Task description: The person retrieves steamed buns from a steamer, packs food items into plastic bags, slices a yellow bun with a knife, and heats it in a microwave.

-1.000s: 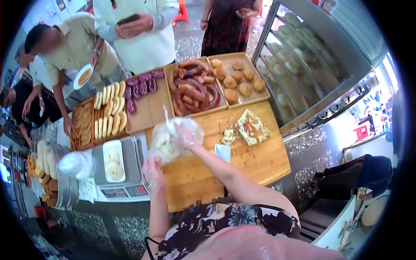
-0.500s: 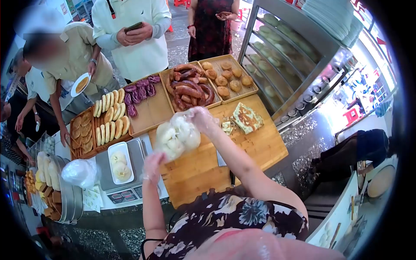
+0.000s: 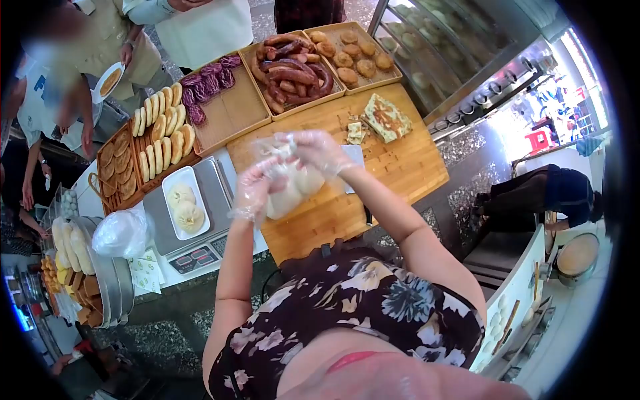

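Both of my hands wear thin clear plastic gloves. In front of my chest, over the wooden board (image 3: 307, 241), hangs a clear plastic bag (image 3: 291, 193) with white steamed buns inside. My left hand (image 3: 257, 185) grips the bag's gathered top on its left side. From the right, my right hand (image 3: 319, 151) pinches the bag's neck, and the two hands almost meet there. Behind my right wrist lies a knife (image 3: 355, 159), its blade partly hidden. Farther back on the board are a browned flatbread (image 3: 387, 119) and small cut pieces (image 3: 356, 133).
Left of the board, a white tray (image 3: 177, 174) with two buns (image 3: 185, 205) rests on a scale (image 3: 193, 259). Along the back stand trays of sausages (image 3: 293, 72), round pastries (image 3: 365, 67) and purple items (image 3: 208, 83). People stand beyond. A glass cabinet (image 3: 433, 63) is at right.
My hands have come closer together at the bag's top; they were apart before, with the bag spread between them. The bag now hangs lower and nearer me. My view has tilted down.
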Demonstrator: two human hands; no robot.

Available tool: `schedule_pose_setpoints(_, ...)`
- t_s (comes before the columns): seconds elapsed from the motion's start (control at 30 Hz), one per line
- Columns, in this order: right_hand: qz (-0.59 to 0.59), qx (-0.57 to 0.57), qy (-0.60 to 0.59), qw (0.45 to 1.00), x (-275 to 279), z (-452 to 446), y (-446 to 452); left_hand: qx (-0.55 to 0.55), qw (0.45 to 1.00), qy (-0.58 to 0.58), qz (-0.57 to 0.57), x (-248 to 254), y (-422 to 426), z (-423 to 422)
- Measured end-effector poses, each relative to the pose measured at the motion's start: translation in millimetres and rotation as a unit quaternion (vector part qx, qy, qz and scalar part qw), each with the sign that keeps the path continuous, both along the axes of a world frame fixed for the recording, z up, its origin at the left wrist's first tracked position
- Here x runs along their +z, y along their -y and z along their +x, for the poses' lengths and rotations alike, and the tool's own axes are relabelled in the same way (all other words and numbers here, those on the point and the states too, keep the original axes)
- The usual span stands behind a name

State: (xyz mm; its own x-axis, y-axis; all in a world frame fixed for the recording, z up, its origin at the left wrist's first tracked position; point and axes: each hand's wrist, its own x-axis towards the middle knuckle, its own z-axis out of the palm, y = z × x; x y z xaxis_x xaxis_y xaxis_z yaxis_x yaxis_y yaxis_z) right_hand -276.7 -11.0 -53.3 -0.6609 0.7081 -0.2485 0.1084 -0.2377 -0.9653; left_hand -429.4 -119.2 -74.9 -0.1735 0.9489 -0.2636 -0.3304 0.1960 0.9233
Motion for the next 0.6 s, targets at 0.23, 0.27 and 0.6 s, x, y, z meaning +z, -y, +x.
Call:
schedule_pose_setpoints(0.23, 0.464, 0.205, -0.013, 0.862, -83.7, 3.0, -0.5, -0.162, 0.976, 0.013, -0.143, -34.8, 9.8, 18.3)
schedule_pose_setpoints(0.27, 0.462, 0.254, -0.016, 0.85, -84.2, 3.3, -4.1, -0.141, 0.981, 0.045, -0.122, -35.8, 9.5, 24.9)
schedule_pose_setpoints(0.6, 0.112, 0.314, -0.108, 0.937, -87.2, 31.3, -7.4, -0.183, 0.971, -0.014, -0.151, -31.2, 12.3, 30.1)
